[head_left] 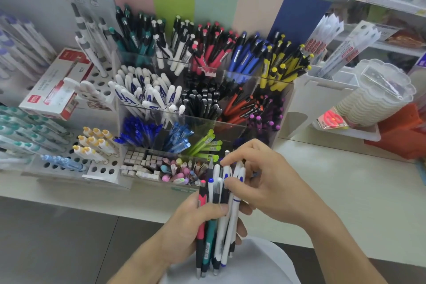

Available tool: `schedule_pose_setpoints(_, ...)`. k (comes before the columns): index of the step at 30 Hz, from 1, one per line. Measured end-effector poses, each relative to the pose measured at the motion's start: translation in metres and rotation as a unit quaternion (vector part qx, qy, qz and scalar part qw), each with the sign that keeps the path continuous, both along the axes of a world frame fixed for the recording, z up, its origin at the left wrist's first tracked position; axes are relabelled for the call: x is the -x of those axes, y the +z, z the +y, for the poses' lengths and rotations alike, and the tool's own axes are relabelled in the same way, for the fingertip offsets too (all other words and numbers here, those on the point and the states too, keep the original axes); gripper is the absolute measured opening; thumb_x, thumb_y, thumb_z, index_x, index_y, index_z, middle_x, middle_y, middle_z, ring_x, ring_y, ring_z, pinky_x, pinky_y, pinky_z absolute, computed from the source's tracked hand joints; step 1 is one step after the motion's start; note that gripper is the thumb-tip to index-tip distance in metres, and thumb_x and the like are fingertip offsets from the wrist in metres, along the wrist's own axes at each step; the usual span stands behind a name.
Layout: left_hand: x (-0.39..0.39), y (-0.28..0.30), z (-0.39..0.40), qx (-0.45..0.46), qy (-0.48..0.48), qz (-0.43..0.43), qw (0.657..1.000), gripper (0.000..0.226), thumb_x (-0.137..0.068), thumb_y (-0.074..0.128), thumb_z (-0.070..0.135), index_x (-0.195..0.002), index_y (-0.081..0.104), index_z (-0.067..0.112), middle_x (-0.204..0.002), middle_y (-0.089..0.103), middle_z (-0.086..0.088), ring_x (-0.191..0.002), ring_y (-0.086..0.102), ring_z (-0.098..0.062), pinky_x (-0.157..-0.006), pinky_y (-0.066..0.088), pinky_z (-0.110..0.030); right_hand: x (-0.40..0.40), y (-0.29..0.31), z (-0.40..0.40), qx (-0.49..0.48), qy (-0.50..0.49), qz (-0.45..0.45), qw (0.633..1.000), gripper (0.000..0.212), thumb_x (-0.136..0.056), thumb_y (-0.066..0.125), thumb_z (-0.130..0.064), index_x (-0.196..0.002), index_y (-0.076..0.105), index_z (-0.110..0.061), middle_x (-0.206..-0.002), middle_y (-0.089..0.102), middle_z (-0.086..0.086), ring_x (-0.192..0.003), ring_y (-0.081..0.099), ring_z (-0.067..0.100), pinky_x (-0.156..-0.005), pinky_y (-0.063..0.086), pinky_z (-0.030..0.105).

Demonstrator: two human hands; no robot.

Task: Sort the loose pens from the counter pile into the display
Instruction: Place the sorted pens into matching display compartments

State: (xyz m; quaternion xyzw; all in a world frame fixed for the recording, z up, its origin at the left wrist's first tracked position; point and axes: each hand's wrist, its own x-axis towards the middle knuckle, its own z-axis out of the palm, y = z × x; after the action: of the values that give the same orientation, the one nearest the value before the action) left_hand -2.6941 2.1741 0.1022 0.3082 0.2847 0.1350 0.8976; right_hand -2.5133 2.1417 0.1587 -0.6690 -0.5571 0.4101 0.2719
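Left hand (193,221) grips mixed bundle of loose plastic pens (215,217) near bench (345,182) edge | right hand (260,177) pinches one white pen | clear compartmented display (196,90) far, well stocked | sorting unfinished, judging by bundle

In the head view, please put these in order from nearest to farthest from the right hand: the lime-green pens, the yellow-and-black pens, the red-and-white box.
1. Lime-green pens: front row of the display, just beyond the right hand.
2. Yellow-and-black pens: back row, right end.
3. Red-and-white box: far left, beside the display.
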Motion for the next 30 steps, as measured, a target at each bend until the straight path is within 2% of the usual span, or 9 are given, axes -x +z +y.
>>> schedule_pose_setpoints(3,0.001,-0.002,0.002,0.023,0.020,-0.018,0.999,0.037,-0.071,0.070,0.021,-0.102,0.073,0.000,-0.093,0.069,-0.028,-0.074,0.068,-0.037,-0.065,0.059,-0.045,-0.002,-0.001,-0.001,-0.028,-0.013,-0.008,0.999,0.016,-0.088,0.077,-0.025,-0.097,0.069,-0.036,-0.100,0.052,-0.015,-0.062,0.059,0.014,-0.059,0.051,0.026)
schedule_pose_setpoints(8,-0.001,-0.006,0.003,0.042,0.042,-0.004,0.998,0.040,-0.071,0.074,0.022,-0.103,0.071,-0.002,-0.086,0.065,-0.031,-0.070,0.068,-0.037,-0.059,0.058,-0.040,-0.004,-0.006,-0.001,-0.069,-0.046,0.021,0.996,0.015,-0.084,0.080,-0.021,-0.085,0.069,-0.032,-0.103,0.058,-0.011,-0.061,0.057,0.022,-0.060,0.055,0.042)
schedule_pose_setpoints(12,-0.003,-0.007,0.004,0.042,0.059,0.015,0.997,0.025,-0.080,0.069,0.018,-0.100,0.075,0.004,-0.087,0.064,-0.032,-0.074,0.069,-0.038,-0.065,0.059,-0.043,-0.005,-0.010,-0.003,-0.105,-0.052,0.014,0.993,0.013,-0.084,0.080,-0.020,-0.087,0.072,-0.029,-0.108,0.060,-0.014,-0.064,0.055,0.015,-0.060,0.053,0.035)
schedule_pose_setpoints(15,-0.005,-0.009,0.005,0.024,0.060,0.022,0.998,0.031,-0.081,0.074,0.022,-0.107,0.072,0.005,-0.089,0.066,-0.030,-0.079,0.069,-0.038,-0.073,0.059,-0.048,-0.005,-0.015,-0.006,-0.148,-0.056,0.015,0.987,0.013,-0.084,0.081,-0.018,-0.092,0.074,-0.025,-0.104,0.060,-0.011,-0.066,0.058,0.020,-0.058,0.052,0.033)
schedule_pose_setpoints(19,-0.008,-0.014,0.004,-0.043,0.034,0.042,0.998,0.042,-0.075,0.084,0.031,-0.110,0.068,0.015,-0.086,0.069,-0.018,-0.078,0.068,-0.031,-0.068,0.056,-0.039,-0.002,-0.025,-0.009,-0.207,-0.055,-0.018,0.977,0.015,-0.086,0.079,-0.015,-0.100,0.075,-0.018,-0.102,0.059,-0.008,-0.066,0.060,0.017,-0.057,0.052,0.024)
schedule_pose_setpoints(21,-0.010,-0.017,0.003,-0.055,0.040,0.050,0.996,0.034,-0.073,0.084,0.030,-0.104,0.072,0.023,-0.086,0.071,-0.012,-0.077,0.069,-0.028,-0.067,0.056,-0.038,-0.002,-0.028,-0.010,-0.200,-0.068,-0.006,0.977,0.016,-0.085,0.080,-0.012,-0.098,0.074,-0.018,-0.099,0.059,-0.009,-0.065,0.062,0.019,-0.054,0.054,0.029)
schedule_pose_setpoints(24,-0.013,-0.020,0.004,-0.058,0.053,0.066,0.995,0.051,-0.065,0.091,0.037,-0.110,0.071,0.023,-0.092,0.073,-0.010,-0.083,0.070,-0.024,-0.073,0.055,-0.037,-0.002,-0.027,-0.012,-0.128,-0.092,0.074,0.985,0.021,-0.082,0.082,-0.015,-0.089,0.066,-0.027,-0.085,0.061,-0.005,-0.060,0.060,0.019,-0.049,0.050,0.038)
schedule_pose_setpoints(28,-0.014,-0.021,0.005,-0.062,0.039,0.072,0.995,0.071,-0.065,0.091,0.041,-0.123,0.062,0.011,-0.087,0.071,-0.015,-0.075,0.068,-0.028,-0.067,0.055,-0.035,0.002,-0.027,-0.014,-0.058,-0.112,0.165,0.978,0.023,-0.084,0.081,-0.013,-0.090,0.062,-0.024,-0.072,0.060,0.002,-0.043,0.054,0.019,-0.042,0.046,0.032)
schedule_pose_setpoints(30,-0.013,-0.021,0.005,-0.062,0.036,0.066,0.995,0.064,-0.070,0.088,0.035,-0.123,0.062,0.010,-0.088,0.071,-0.017,-0.075,0.067,-0.028,-0.068,0.055,-0.035,0.002,-0.027,-0.016,-0.034,-0.119,0.205,0.971,0.019,-0.087,0.078,-0.010,-0.092,0.063,-0.019,-0.069,0.062,0.006,-0.041,0.054,0.022,-0.042,0.046,0.033)
